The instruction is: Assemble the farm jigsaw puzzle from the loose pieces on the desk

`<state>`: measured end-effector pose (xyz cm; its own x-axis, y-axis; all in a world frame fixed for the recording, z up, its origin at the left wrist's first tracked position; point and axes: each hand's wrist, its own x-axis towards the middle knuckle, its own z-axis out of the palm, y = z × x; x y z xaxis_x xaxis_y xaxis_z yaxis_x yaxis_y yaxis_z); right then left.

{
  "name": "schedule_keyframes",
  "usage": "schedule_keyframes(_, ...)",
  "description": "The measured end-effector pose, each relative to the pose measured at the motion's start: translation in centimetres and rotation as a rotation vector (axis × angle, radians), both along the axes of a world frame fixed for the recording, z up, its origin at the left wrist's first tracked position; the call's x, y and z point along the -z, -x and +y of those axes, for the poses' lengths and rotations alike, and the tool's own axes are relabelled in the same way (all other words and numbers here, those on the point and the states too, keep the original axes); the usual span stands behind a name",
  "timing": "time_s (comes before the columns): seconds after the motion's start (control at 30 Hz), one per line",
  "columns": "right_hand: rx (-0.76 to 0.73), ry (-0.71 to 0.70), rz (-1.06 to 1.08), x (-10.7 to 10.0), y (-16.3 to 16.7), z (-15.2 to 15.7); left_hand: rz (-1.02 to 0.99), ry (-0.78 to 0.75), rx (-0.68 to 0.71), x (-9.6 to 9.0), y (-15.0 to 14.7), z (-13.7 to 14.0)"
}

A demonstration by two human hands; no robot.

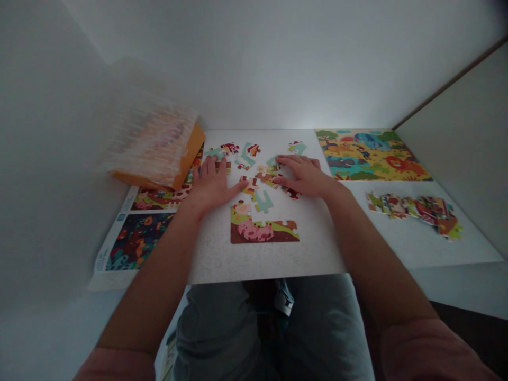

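Observation:
My left hand lies flat with spread fingers at the left of the white board, its fingertips over some puzzle pieces and its thumb by a brown-and-red piece. My right hand rests to the right, fingers stretched over jigsaw pieces and partly hiding them. Between the hands lie loose puzzle pieces. Closer to me is a joined corner section showing a pink spotted pig. A pale green piece lies just above it. More loose pieces are scattered toward the far edge.
At the left, an orange box with a clear plastic wrap sits on printed picture sheets. To the right lie a finished-looking animal picture and a row of overlapping puzzle pieces. White walls stand behind and at the sides.

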<state>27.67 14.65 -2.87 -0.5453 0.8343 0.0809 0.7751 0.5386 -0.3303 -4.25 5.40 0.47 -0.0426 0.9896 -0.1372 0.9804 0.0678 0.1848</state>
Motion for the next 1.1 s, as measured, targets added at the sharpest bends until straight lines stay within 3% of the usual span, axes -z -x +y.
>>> schedule_keyframes(0.2, -0.051, 0.056, -0.004, -0.5, -2.0, 0.6, -0.002, -0.04, -0.015, 0.4, 0.1, 0.1)
schedule_keyframes(0.4, -0.138, -0.008, 0.065, -1.5, -0.7, -0.3, -0.02, -0.097, -0.072, 0.6, 1.0, 0.6)
schedule_keyframes(0.57, -0.051, -0.054, 0.041, -1.0, 1.1, -0.9, -0.033, -0.155, -0.155, 0.7, 1.9, 1.0)
schedule_keyframes(0.83, 0.056, -0.088, 0.052, -0.4, 2.9, -0.8, -0.065, -0.108, -0.165, -0.1, 2.0, 1.2)
schedule_keyframes(1.1, 0.15, -0.14, 0.059, -0.5, 1.8, 0.0, -0.163, -0.162, -0.158, -0.4, 2.6, 1.3)
